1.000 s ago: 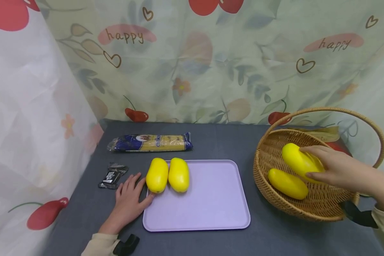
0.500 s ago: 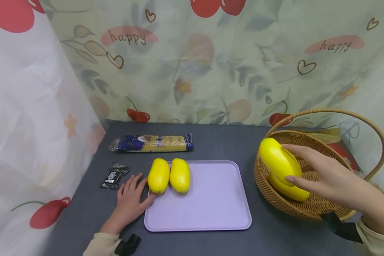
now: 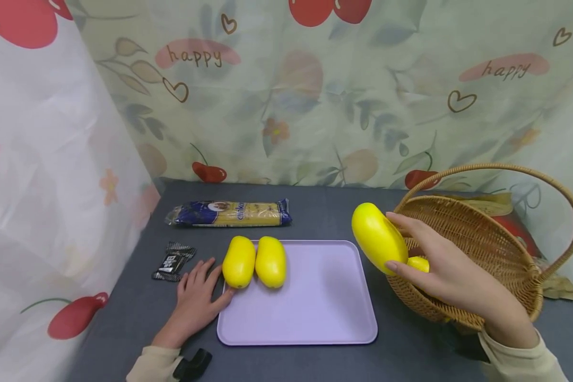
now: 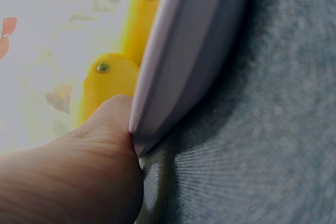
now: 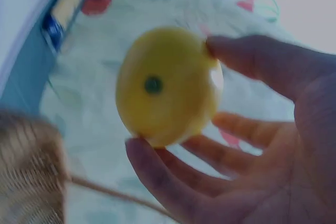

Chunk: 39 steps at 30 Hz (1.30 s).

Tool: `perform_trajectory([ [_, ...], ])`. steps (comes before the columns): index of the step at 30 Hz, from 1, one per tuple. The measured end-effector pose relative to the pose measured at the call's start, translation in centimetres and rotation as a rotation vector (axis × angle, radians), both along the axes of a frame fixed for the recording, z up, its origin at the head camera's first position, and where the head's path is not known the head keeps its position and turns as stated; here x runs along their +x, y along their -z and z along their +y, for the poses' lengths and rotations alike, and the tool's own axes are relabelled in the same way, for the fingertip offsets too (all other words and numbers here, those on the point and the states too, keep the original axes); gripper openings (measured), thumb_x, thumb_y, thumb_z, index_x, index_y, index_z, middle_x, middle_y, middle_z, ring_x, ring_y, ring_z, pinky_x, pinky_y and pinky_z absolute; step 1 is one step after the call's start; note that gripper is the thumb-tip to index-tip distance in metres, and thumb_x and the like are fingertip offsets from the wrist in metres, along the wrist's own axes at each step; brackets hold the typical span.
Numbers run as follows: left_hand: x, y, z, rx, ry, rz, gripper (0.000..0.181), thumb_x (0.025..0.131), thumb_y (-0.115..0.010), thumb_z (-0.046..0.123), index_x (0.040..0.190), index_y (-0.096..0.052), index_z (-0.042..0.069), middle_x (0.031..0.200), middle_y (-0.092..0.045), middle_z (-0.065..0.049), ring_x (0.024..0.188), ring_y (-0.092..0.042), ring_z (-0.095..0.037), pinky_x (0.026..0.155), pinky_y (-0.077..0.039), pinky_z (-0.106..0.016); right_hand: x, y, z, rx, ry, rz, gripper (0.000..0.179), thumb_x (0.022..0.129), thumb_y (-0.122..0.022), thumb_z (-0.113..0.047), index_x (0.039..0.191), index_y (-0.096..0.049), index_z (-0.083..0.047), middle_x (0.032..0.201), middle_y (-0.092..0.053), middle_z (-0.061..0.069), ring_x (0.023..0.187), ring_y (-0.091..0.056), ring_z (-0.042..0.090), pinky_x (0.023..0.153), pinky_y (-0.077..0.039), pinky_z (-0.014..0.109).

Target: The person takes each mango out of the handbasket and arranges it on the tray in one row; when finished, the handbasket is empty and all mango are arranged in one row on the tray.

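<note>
My right hand (image 3: 451,270) grips a smooth yellow mango (image 3: 377,236) in the air, between the tray and the wicker basket (image 3: 487,228). In the right wrist view, thumb and fingers curl round its sides, and a green dot marks its near end (image 5: 163,90). A second mango (image 3: 419,263) shows by the basket's left side, mostly hidden behind that hand. Two more mangoes, one left (image 3: 239,262) and one right (image 3: 271,262), lie side by side on the lilac tray (image 3: 324,297). My left hand (image 3: 198,297) rests at the tray's left edge, fingers extended, thumb touching the rim.
Behind the tray lies a blue and clear packet of spaghetti (image 3: 234,213). A small black wrapped packet (image 3: 173,261) sits left of the tray. Behind the basket is a brown and red bag (image 3: 515,225). The basket's tall handle (image 3: 506,166) arches up at the right.
My right hand has lifted the mango out of the basket and carried it left, towards the tray. The basket appears slightly turned or tilted. My left hand stays put.
</note>
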State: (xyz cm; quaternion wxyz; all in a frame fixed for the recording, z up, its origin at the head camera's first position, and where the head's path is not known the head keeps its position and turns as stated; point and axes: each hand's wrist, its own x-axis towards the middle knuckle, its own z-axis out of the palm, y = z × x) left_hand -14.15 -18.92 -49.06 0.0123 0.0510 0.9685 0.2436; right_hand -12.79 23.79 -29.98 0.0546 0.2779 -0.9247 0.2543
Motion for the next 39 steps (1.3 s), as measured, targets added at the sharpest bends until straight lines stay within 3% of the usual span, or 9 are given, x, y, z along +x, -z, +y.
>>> perform_trajectory([
  [5, 0.0, 0.0, 0.0, -0.002, -0.003, 0.000, 0.074, 0.089, -0.056, 0.056, 0.142, -0.044, 0.007, 0.154, -0.025, -0.019, 0.143, -0.012, -0.041, 0.108, -0.004, -0.066, -0.5, 2.4, -2.4, -0.037, -0.004, -0.089, 0.073, 0.089, -0.068, -0.033, 0.149, -0.030, -0.015, 0.139, -0.043, 0.004, 0.105, -0.054, 0.012, 0.079, -0.054, 0.029],
  [12, -0.1, 0.1, 0.0, -0.006, -0.003, -0.007, 0.074, 0.089, -0.056, 0.057, 0.143, -0.044, 0.007, 0.154, -0.024, -0.019, 0.143, -0.011, -0.041, 0.109, -0.004, -0.065, -1.0, 6.4, -5.8, 0.020, -0.034, -0.051, 0.067, 0.089, -0.069, -0.025, 0.143, -0.036, -0.007, 0.140, -0.044, 0.010, 0.121, -0.048, 0.021, 0.097, -0.046, 0.042],
  [15, 0.0, 0.1, 0.0, -0.007, -0.003, -0.007, 0.074, 0.089, -0.055, 0.057, 0.143, -0.044, 0.007, 0.154, -0.024, -0.019, 0.143, -0.011, -0.041, 0.108, -0.004, -0.065, -1.5, 8.2, -7.0, 0.016, -0.038, -0.037, 0.065, 0.087, -0.070, -0.022, 0.141, -0.038, -0.002, 0.138, -0.046, 0.014, 0.123, -0.048, 0.026, 0.100, -0.044, 0.045],
  [21, 0.0, 0.1, -0.1, -0.005, -0.003, -0.001, 0.074, 0.089, -0.056, 0.057, 0.143, -0.044, 0.007, 0.154, -0.024, -0.019, 0.143, -0.012, -0.041, 0.108, -0.004, -0.065, -2.8, 11.0, -9.4, -0.035, 0.020, -0.088, 0.065, 0.088, -0.069, -0.021, 0.140, -0.038, 0.002, 0.135, -0.047, 0.018, 0.120, -0.049, 0.028, 0.100, -0.043, 0.045],
  [30, 0.0, 0.1, 0.0, -0.006, -0.004, -0.004, 0.074, 0.089, -0.056, 0.057, 0.143, -0.044, 0.007, 0.154, -0.024, -0.019, 0.143, -0.012, -0.041, 0.108, -0.004, -0.065, -3.8, 12.9, -10.9, -0.047, 0.060, -0.112, 0.054, 0.089, -0.069, -0.022, 0.132, -0.043, 0.000, 0.130, -0.046, 0.019, 0.116, -0.051, 0.029, 0.097, -0.045, 0.045],
  [39, 0.1, -0.3, 0.1, 0.002, -0.003, -0.005, 0.074, 0.089, -0.056, 0.056, 0.143, -0.043, 0.006, 0.154, -0.024, -0.019, 0.143, -0.012, -0.041, 0.108, -0.004, -0.065, -3.6, 12.8, -10.8, -0.068, 0.078, -0.186, 0.060, 0.086, -0.072, -0.027, 0.135, -0.045, -0.004, 0.132, -0.046, 0.020, 0.107, -0.053, 0.027, 0.091, -0.046, 0.043],
])
